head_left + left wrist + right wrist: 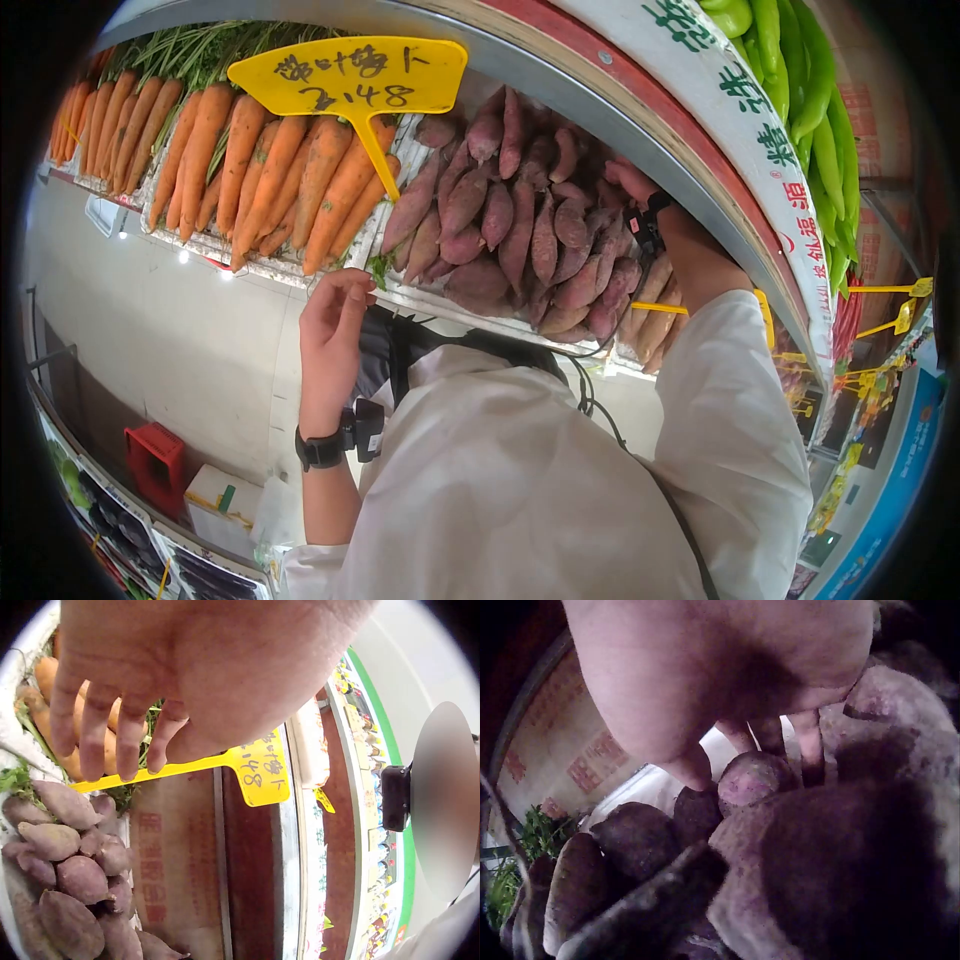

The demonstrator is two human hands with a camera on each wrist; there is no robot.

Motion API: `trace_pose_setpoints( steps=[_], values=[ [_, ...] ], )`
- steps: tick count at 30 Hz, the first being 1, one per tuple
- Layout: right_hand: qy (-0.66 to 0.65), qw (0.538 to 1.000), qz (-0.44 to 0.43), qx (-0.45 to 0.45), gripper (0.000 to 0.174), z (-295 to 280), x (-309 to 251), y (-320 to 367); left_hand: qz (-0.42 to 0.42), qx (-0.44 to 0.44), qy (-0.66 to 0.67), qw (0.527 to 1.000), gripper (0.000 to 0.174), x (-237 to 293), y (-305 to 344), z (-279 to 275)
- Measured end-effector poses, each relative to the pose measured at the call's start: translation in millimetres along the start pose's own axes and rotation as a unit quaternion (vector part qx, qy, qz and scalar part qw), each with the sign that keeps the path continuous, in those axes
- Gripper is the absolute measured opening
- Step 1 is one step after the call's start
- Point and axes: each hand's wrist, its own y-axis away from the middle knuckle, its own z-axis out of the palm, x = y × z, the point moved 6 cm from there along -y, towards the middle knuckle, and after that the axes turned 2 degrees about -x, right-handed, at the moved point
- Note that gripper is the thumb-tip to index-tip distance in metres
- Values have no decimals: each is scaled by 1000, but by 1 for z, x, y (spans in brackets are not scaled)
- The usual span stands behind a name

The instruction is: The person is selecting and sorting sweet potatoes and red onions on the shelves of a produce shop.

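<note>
Purple sweet potatoes (497, 215) (82, 879) lie heaped on the display stand. At the far end of the heap, the right hand (630, 180) (727, 675) reaches in from above. Its fingers point down, spread around the end of one reddish-purple sweet potato (754, 780); a firm grip on it is not visible, and some fingertips are hidden. Over the stand's near edge, by the border of carrots (275, 185) and sweet potatoes, the left hand (335, 325) (202, 675) hangs with loosely bent, separated fingers and holds nothing. A green leaf (380, 268) is beside its fingertips.
A yellow price sign (350, 75) (259, 772) stands between carrots and sweet potatoes. Long brownish roots (655, 318) lie to the right. Green peppers (820, 130) sit on the upper shelf behind a curved rail. A red crate (157, 468) stands on the floor at lower left.
</note>
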Motion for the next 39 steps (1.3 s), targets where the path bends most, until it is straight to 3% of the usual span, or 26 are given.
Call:
trace_pose_setpoints(
  steps=[20, 29, 39],
  values=[
    [-56, 991, -63, 105, 20, -13, -102, 56, 36, -91, -27, 995, 15, 26, -20, 14],
    [-72, 986, -99, 114, 20, -30, -110, 52, 32, -94, -33, 995, 15, 22, -18, 15],
    [-105, 976, -162, 102, 19, -3, -145, 51, -2, -70, -34, 997, 16, 15, 1, 3]
  ],
)
